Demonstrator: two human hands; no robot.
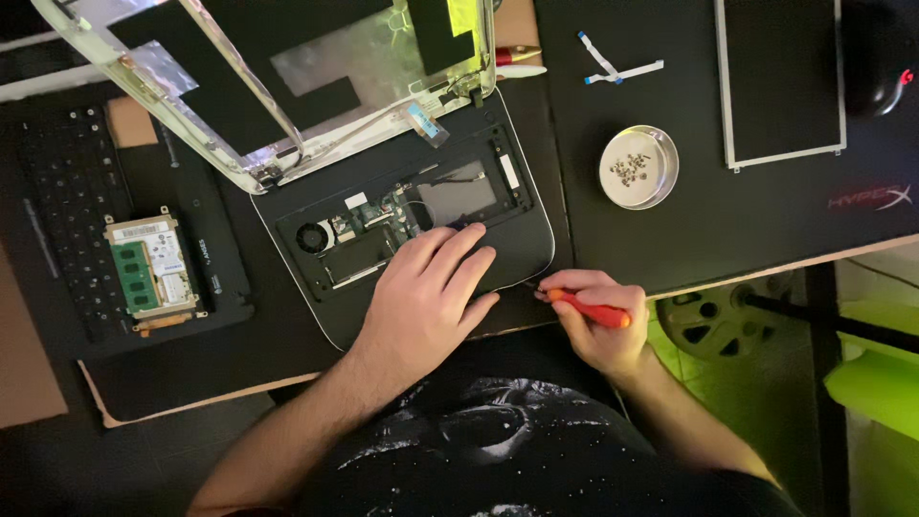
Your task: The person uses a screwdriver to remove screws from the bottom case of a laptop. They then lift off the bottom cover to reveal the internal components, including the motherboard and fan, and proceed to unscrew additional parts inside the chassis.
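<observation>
Screwdriver (595,311) in right hand (598,325), beside laptop base (517,239).

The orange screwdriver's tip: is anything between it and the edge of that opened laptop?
Nothing visible: the right hand holds the orange screwdriver with its tip at the laptop base edge. The left hand rests flat on the base, beside it.

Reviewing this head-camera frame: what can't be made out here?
- Screwdriver tip: too small and dark against the laptop base; contact unclear.
- Right hand covers most of the orange screwdriver.
- Left hand hides the palm rest beneath.
- Screws in the round dish: too small to count.
- Lid frame: cut off by the top edge.
</observation>
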